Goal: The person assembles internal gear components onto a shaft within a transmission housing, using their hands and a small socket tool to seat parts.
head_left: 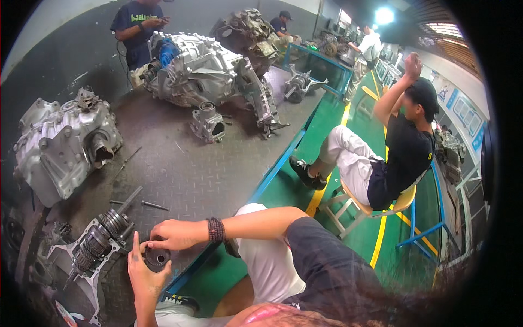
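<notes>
My left hand (143,277) grips a dark round metal part (158,258) with a hole in its middle, thumb on one side and fingers on the other. From the right, my right hand (178,234), with a beaded bracelet at the wrist, closes its fingers on the same part's upper edge. Just left of both hands, a stack of gears on a shaft (90,248) lies in an open gearbox housing half (97,289). Beyond them on the metal bench (180,163) lies a thin bolt (155,205).
A large silver gearbox casing (65,147) stands at the left. Farther back are a bigger transmission (190,68) and a small metal housing (208,122). Right of the bench's blue edge (278,166), a person (406,136) sits on a stool; another person (139,32) stands behind the bench.
</notes>
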A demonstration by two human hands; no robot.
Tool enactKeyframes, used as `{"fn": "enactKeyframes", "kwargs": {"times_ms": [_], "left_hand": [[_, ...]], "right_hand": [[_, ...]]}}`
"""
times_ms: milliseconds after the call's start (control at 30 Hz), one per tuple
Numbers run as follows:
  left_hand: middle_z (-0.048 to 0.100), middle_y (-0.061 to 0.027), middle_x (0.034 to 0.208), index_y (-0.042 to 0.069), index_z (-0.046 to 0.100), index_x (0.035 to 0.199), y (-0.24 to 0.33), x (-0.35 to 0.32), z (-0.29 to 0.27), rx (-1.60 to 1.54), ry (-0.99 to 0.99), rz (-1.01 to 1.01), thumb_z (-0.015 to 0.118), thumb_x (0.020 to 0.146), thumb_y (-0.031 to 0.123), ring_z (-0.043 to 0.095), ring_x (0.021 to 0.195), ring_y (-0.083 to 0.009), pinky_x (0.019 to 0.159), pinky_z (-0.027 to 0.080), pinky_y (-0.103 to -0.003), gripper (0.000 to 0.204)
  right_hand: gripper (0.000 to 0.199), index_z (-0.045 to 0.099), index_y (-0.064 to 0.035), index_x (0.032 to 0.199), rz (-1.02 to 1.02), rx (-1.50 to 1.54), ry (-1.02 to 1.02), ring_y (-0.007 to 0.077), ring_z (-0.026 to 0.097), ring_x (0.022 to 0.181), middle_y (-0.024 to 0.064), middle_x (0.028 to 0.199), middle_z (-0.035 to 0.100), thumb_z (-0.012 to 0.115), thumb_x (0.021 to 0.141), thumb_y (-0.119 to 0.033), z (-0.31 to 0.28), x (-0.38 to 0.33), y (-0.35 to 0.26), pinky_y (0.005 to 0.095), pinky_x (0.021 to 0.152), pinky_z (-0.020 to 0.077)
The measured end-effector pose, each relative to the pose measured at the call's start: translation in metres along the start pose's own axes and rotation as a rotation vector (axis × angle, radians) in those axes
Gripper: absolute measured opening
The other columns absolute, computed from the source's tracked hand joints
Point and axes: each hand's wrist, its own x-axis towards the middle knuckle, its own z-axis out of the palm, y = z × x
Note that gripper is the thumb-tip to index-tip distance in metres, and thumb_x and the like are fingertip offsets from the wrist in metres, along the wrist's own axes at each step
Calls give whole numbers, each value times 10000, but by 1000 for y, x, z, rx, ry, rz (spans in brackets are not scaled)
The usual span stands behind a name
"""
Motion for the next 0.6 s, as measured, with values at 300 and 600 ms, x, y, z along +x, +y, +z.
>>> {"fn": "enactKeyframes", "kwargs": {"times_ms": [300, 600], "left_hand": [[673, -131, 1251, 76, 361, 1607, 2, 1, 5, 126, 186, 69, 936, 627, 145, 577, 1235, -382, 1065, 477, -491, 1139], [705, -174, 1183, 18, 514, 1482, -23, -1, 0, -275, -2, -220, 904, 726, 60, 715, 1023, -264, 902, 578, -378, 852]], "right_hand": [[368, 632, 31, 1269, -37, 256, -28, 422, 702, 1001, 243, 1085, 738, 620, 1042, -259, -14, 2, -14, 473, 883, 543], [331, 635, 28, 1269, -305, 112, -1, 437, 655, 1115, 230, 1175, 700, 674, 983, -133, -5, -3, -12, 490, 951, 528]]}}
